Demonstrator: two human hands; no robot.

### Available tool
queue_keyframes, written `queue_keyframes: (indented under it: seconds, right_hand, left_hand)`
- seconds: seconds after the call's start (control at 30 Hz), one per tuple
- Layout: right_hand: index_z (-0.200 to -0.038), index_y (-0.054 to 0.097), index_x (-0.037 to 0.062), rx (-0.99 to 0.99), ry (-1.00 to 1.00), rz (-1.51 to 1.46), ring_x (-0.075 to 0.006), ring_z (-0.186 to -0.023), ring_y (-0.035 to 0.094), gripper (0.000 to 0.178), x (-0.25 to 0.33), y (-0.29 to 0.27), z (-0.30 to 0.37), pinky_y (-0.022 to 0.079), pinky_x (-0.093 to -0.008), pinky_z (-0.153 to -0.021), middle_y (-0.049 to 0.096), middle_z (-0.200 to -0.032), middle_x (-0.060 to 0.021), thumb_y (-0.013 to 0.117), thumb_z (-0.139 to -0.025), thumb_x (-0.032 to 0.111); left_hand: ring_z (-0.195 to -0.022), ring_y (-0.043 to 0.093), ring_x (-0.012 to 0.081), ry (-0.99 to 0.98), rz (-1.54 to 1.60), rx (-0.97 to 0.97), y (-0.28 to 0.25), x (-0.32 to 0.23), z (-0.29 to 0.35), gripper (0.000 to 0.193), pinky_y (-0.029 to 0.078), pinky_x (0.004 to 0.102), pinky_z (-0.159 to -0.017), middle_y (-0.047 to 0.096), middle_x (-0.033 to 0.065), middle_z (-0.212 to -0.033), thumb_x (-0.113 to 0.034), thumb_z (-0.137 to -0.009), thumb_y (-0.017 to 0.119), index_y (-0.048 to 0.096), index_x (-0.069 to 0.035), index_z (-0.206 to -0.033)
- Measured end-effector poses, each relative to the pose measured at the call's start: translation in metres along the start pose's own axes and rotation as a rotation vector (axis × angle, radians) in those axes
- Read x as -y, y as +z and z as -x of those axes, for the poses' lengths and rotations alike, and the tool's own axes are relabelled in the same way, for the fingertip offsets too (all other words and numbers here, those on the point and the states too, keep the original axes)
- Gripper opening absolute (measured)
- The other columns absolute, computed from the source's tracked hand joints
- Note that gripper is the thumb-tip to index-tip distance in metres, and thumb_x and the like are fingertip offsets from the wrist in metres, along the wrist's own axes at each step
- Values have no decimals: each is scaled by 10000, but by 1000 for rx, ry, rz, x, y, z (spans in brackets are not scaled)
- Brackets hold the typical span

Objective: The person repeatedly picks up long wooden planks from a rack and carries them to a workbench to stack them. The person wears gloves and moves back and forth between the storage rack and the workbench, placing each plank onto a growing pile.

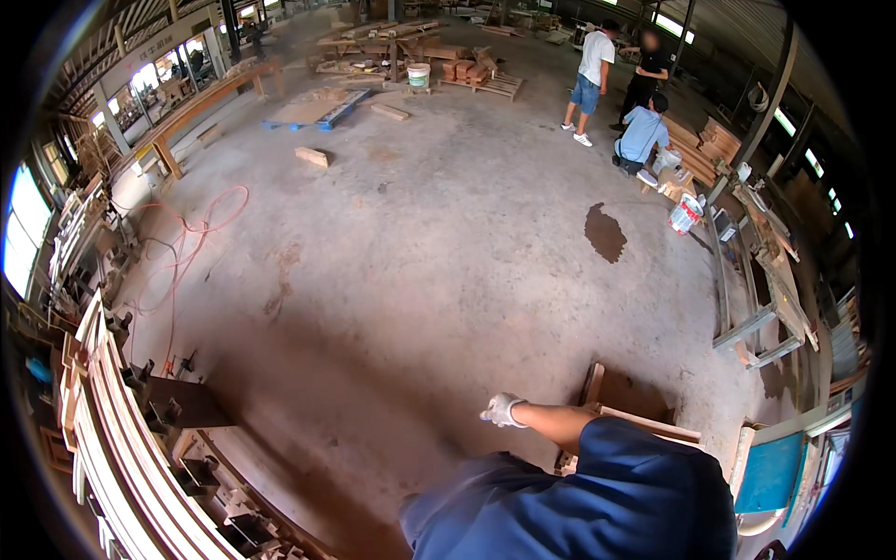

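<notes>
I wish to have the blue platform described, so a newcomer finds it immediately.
On the concrete floor, look right of the long wooden bench. The low blue platform lies there; its blue edges distinguish it from the plain wooden pallet farther right.

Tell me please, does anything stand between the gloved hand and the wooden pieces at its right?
No separate object is visible between the gloved hand and the wooden pieces; floor shows in the gap. The forearm and blue sleeve partly hide these pieces.
</notes>
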State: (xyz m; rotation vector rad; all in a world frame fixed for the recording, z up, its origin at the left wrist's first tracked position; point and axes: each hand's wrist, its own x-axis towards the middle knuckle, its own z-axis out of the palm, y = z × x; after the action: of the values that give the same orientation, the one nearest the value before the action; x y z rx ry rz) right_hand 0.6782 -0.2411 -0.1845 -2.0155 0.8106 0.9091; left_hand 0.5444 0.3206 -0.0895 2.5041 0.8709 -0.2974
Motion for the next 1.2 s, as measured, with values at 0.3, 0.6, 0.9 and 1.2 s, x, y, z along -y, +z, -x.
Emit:
queue_keyframes:
  seconds: [0.3,0.6,0.9,1.2]
  right_hand:
    - [-958,717,78,123,41,53,-180,-619,643,307,33,36,-23,521,-363,-579,711,-767,-44,718,-937,384]
    - [-978,730,48,90,40,-28,-179,-621,655,344,45,88,-32,536,-358,-613,708,-739,-57,741,-919,387]
    - [-965,736,25,68,38,-55,-171,-611,652,333,79,105,-27,533,-358,-600,712,-734,-59,741,-916,354]
    - [-965,759,44,25,-69,142,-195,-645,675,322,110,117,-39,548,-371,-637,743,-784,-75,763,-889,357]
  left_hand:
    - [-1073,638,406,15,-22,30,-13,-19,-55,608,552,488,-900,634,277,-1192,-258,-781,815,523,-6,-1251]
    - [-1087,635,416,44,-40,58,-31,-20,-109,604,545,493,-912,639,277,-1184,-259,-758,831,539,-4,-1221]
    - [-1102,632,425,55,-52,75,-45,-14,-146,600,538,497,-924,644,278,-1176,-261,-736,847,554,-2,-1190]
    - [-1116,629,435,9,-46,66,-52,5,-154,596,532,502,-936,650,279,-1167,-262,-713,864,569,0,-1159]
